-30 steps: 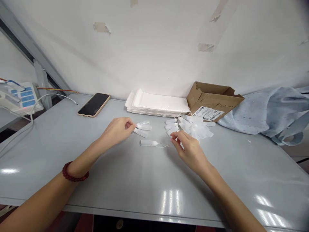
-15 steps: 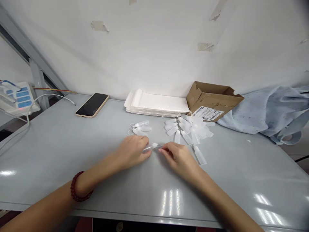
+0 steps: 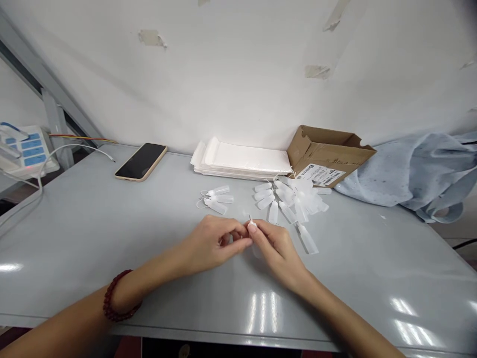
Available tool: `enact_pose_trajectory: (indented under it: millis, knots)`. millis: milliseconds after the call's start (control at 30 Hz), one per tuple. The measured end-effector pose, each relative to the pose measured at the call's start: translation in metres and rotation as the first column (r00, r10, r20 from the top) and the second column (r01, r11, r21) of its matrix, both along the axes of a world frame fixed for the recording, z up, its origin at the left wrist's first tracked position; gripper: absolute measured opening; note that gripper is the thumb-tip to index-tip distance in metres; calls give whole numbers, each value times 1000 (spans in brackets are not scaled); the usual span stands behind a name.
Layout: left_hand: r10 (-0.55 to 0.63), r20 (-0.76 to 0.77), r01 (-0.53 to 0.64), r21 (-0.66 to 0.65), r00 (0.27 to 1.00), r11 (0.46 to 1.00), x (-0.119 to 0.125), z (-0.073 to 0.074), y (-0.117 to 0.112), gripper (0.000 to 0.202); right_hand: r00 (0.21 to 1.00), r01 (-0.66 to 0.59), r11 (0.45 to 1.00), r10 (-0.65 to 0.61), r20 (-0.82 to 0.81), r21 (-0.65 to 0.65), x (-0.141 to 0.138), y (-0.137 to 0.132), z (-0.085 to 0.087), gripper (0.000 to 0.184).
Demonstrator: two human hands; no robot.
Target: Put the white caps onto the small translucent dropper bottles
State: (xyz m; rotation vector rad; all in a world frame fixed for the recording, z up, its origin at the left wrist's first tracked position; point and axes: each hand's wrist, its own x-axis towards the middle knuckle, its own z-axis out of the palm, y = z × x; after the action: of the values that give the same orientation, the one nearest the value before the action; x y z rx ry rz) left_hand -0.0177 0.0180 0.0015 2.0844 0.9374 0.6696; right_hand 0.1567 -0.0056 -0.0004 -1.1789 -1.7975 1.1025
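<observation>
Over the middle of the grey table, my right hand (image 3: pixel 278 246) pinches a small translucent plastic tube (image 3: pixel 252 224) near its white neck. A thin dark tip sticks up from the neck; most of the body is behind the fingers. My left hand (image 3: pixel 223 241) meets it from the left, its thumb and fingertips closed against the right fingertips; what they grip is hidden. Beyond the left hand lie several similar tubes (image 3: pixel 219 199) with thin loops. A bigger pile of such tubes (image 3: pixel 298 199) spreads past the right hand, with one tube (image 3: pixel 307 239) lying nearest to that hand.
A phone (image 3: pixel 141 161) lies at the back left, near a white cable (image 3: pixel 74 145). White envelopes (image 3: pixel 246 158) are stacked against the wall beside an open cardboard box (image 3: pixel 331 154). Light blue cloth (image 3: pixel 402 169) occupies the right rear. The table's front edge (image 3: pixel 208 334) runs below my forearms.
My hands have come together. The tube, earlier held sideways in my left hand, now points its tip upward in my right fingers. The loose tubes on the table stay put.
</observation>
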Motion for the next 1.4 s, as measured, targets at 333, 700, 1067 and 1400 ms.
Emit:
enact_pose_trajectory:
  millis: [333, 700, 1067, 1400]
  knots:
    - [232, 288, -155, -268, 929, 951, -10, 10, 9, 20, 940, -109, 898, -46, -337, -427, 3, 0, 5, 38]
    - [272, 261, -171, -353, 926, 920, -11, 16, 7, 17, 966, -52, 896, -67, -251, -440, 2, 1, 5, 41]
    - [187, 267, -70, -394, 945, 916, -9, 14, 9, 14, 964, -13, 921, -92, -250, -389, 2, -2, 5, 41]
    - [131, 280, 0, -424, 951, 906, -9, 12, 9, 15, 966, -31, 927, -67, -248, -374, 2, -3, 6, 39]
